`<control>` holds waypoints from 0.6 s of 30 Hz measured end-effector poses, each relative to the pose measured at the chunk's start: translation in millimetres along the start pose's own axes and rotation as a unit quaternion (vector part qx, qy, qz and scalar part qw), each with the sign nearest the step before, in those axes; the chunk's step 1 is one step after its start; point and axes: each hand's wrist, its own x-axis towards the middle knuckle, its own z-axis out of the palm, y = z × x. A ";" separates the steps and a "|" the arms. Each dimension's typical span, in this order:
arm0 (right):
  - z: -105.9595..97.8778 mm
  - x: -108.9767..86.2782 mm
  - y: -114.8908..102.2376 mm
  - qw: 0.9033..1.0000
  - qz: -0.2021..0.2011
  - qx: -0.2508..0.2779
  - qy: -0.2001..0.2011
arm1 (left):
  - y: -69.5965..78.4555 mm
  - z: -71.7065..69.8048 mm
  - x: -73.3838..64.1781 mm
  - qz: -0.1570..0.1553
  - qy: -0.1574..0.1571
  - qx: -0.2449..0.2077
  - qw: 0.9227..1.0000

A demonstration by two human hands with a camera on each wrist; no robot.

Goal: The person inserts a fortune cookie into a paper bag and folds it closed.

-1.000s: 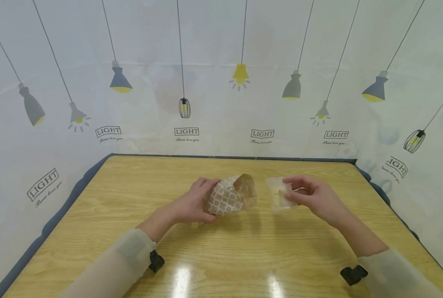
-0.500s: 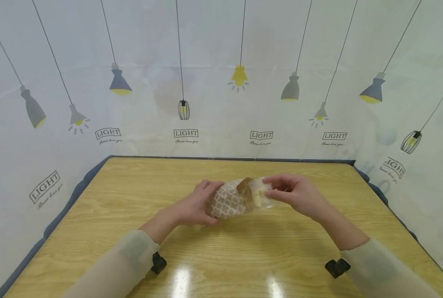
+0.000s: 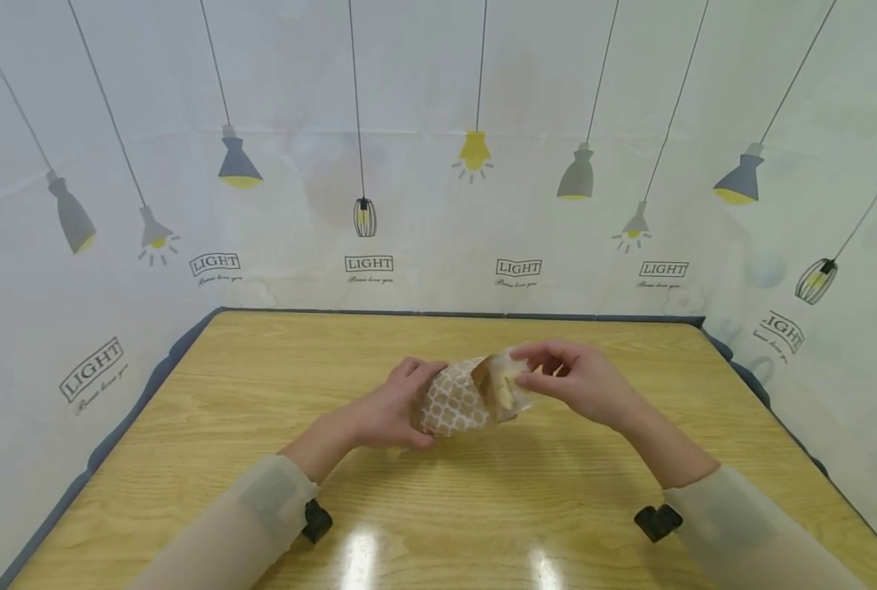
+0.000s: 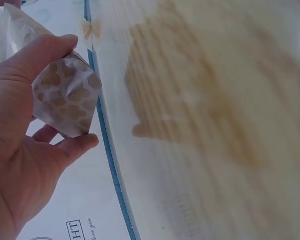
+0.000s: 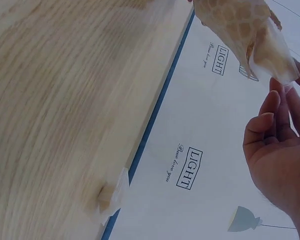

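A brown paper bag point(image 3: 455, 400) with a white lattice pattern lies on its side over the table, its mouth facing right. My left hand point(image 3: 394, 406) grips it round the bottom end; in the left wrist view thumb and fingers span the bag's folded base point(image 4: 67, 95). At the mouth, my right hand point(image 3: 582, 383) pinches a small translucent packet point(image 3: 508, 378) holding something pale yellow and stick-like. The packet's left part overlaps the bag's opening. In the right wrist view its outer end point(image 5: 282, 62) sits at my right fingertips.
The wooden table point(image 3: 261, 369) has a blue edging along its back and sides. Behind it hangs a white cloth point(image 3: 424, 229) printed with lamps. A small tan and translucent piece point(image 5: 110, 195) shows by the table edge in the right wrist view.
My right hand has moved left, bringing the packet from beside the bag up to its open mouth. My left hand and the bag have shifted only slightly right.
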 end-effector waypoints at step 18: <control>22.9 3.4 3.5 0.998 -0.065 -0.001 0.019 | 7.3 1.2 3.3 0.000 -0.001 -0.022 1.000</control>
